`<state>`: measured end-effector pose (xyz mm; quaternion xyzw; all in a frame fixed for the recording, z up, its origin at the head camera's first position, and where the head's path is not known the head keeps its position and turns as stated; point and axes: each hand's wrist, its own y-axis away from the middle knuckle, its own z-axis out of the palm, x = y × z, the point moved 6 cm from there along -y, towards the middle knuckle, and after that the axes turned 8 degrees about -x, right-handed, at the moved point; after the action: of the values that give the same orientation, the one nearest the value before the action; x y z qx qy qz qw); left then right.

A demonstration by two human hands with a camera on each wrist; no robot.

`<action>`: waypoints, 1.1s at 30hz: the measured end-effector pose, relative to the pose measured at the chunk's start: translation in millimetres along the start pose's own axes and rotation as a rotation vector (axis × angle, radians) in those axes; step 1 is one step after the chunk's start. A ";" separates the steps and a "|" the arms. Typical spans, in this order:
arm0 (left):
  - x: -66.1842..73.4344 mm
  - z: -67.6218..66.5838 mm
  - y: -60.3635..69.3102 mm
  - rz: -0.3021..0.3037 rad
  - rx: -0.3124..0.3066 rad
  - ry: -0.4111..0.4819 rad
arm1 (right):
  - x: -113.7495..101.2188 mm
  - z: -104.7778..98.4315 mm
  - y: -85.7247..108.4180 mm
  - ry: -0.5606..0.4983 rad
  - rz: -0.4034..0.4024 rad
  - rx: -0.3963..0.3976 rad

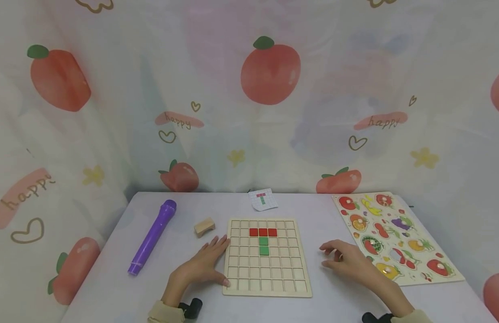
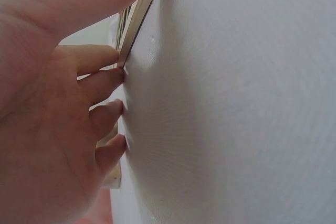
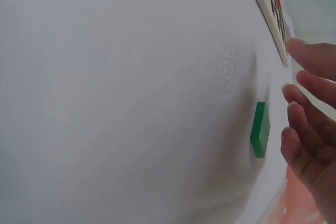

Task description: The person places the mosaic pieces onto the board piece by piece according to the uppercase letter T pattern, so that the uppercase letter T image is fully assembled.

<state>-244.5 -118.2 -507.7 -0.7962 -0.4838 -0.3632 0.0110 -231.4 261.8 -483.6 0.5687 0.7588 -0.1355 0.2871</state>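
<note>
A wooden grid board [image 1: 239,261] lies flat on the table. Three red tiles [image 1: 263,232] form a row in it, with two green tiles [image 1: 263,246] stacked below the middle one. My left hand [image 1: 203,265] rests at the board's left edge, fingers spread, thumb at the lower corner; the left wrist view shows the thumb and fingertips against the board's side [image 2: 137,22]. To the right of the board hovers my right hand [image 1: 348,262], fingers loosely bent and holding nothing. A loose green tile [image 3: 260,130] lies near its fingertips in the right wrist view; the hand hides it from the head view.
Behind the board is a small paper card [image 1: 263,200] with a red and green T pattern. A wooden arch block [image 1: 204,227] and a purple microphone-shaped tube [image 1: 153,237] lie on the left. At the right is a fruit puzzle board [image 1: 394,242]. A printed curtain [image 1: 273,148] stands behind the table.
</note>
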 end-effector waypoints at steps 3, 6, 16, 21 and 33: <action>-2.7 1.3 -1.2 -0.003 0.005 0.001 | 8.1 -5.3 3.5 0.000 0.028 -0.007; -7.4 4.0 -4.9 -0.003 0.005 -0.001 | 15.9 -9.7 7.5 -0.005 0.035 -0.025; -14.0 6.9 -9.3 0.001 0.009 -0.006 | 37.4 -15.3 14.0 -0.026 0.063 -0.107; -13.3 6.0 -8.3 -0.006 0.011 -0.007 | 38.6 -13.6 13.8 -0.031 0.063 -0.103; -12.8 7.0 -8.4 -0.016 0.009 -0.002 | 37.8 -8.6 11.8 -0.042 0.079 -0.060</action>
<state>-250.5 -120.9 -523.2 -0.7925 -0.4918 -0.3604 0.0110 -229.8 299.7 -497.7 0.5864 0.7333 -0.1130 0.3250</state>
